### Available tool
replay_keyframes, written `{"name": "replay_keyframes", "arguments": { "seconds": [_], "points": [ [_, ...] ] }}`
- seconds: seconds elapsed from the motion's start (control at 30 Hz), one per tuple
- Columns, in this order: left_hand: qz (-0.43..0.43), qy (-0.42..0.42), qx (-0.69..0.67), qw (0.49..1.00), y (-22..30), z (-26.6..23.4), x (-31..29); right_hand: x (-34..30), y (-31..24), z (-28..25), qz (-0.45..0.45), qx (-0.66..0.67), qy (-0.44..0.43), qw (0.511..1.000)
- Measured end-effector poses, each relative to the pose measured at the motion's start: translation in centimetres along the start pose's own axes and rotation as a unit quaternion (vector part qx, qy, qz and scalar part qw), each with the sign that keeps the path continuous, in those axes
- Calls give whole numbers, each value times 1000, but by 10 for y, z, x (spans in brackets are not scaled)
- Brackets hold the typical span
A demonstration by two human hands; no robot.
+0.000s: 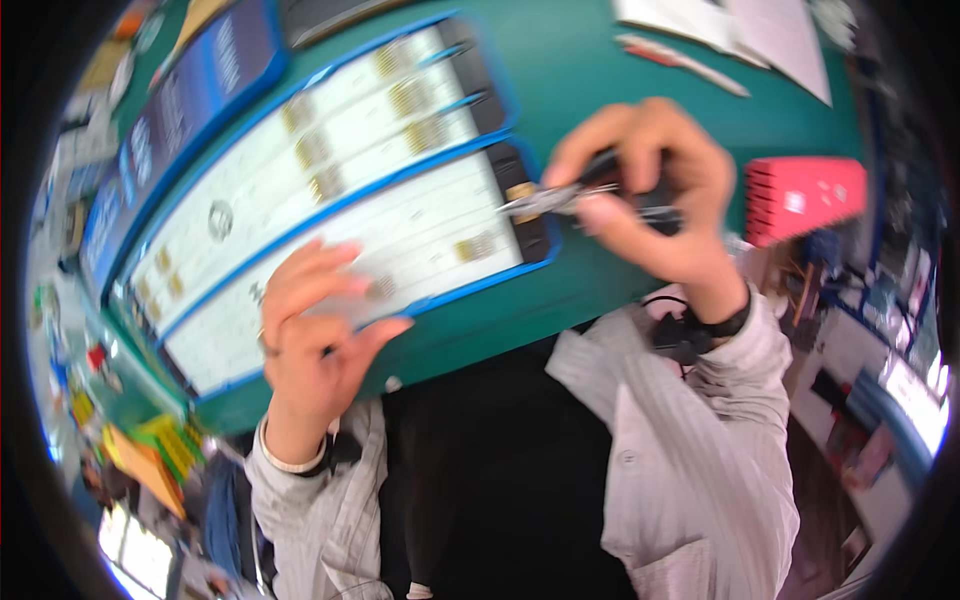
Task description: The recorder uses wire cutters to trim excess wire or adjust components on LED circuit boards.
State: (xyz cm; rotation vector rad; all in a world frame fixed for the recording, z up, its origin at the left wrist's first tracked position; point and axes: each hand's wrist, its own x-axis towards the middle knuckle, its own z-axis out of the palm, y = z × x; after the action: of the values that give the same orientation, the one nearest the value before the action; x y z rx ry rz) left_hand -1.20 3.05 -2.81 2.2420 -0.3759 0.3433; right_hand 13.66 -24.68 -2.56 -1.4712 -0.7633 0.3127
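Observation:
My right hand (690, 190) is closed around needle-nose pliers (548, 200) with dark handles. Their pointed metal tips lie over the dark end strip of the nearer blue-framed white panel (400, 245), beside a small brass-coloured piece. My left hand (310, 335) hovers at that panel's near edge, fingers apart and thumb stretched out, with nothing visible in it. Near its fingertips is a blurred gold-coloured cluster; another small gold cluster (475, 247) sits toward the panel's right end. A second blue-framed white panel (245, 205) adjoins it on the far side, bearing several gold clusters.
Beyond the panels lies a blue printed case (190, 125) at the far left. A red-and-white pen (685, 65) and white papers (780, 40) rest on the green table (560, 60) at the far right. A red box-like object (805, 198) stands right of my right hand.

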Motion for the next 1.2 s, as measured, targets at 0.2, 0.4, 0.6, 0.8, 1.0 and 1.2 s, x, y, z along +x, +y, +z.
{"name": "replay_keyframes", "arguments": {
  "seconds": [0.2, 0.4, 0.6, 0.8, 1.0, 1.2],
  "points": [
    [-134, 50, -140, 980, 26, -22, -2, 4, 2, 12, -11, 51, 39, 998],
    [-233, 78, -770, 589, 44, -32, 29, -13, -5, 10, 57, 25, 93, 994],
    [-194, 80, -807, 553, 58, -34, 25, -9, -8, 12, 61, 15, 78, 995],
    [-183, 56, -808, 558, 60, -38, 23, -7, -7, 15, 61, 8, 82, 995],
    [-177, 44, -812, 555, 59, -36, 21, -6, -8, 17, 60, 2, 84, 995],
    [-167, 48, -800, 574, 60, -29, 21, -8, -7, 14, 64, 8, 84, 994]
  ]
}}
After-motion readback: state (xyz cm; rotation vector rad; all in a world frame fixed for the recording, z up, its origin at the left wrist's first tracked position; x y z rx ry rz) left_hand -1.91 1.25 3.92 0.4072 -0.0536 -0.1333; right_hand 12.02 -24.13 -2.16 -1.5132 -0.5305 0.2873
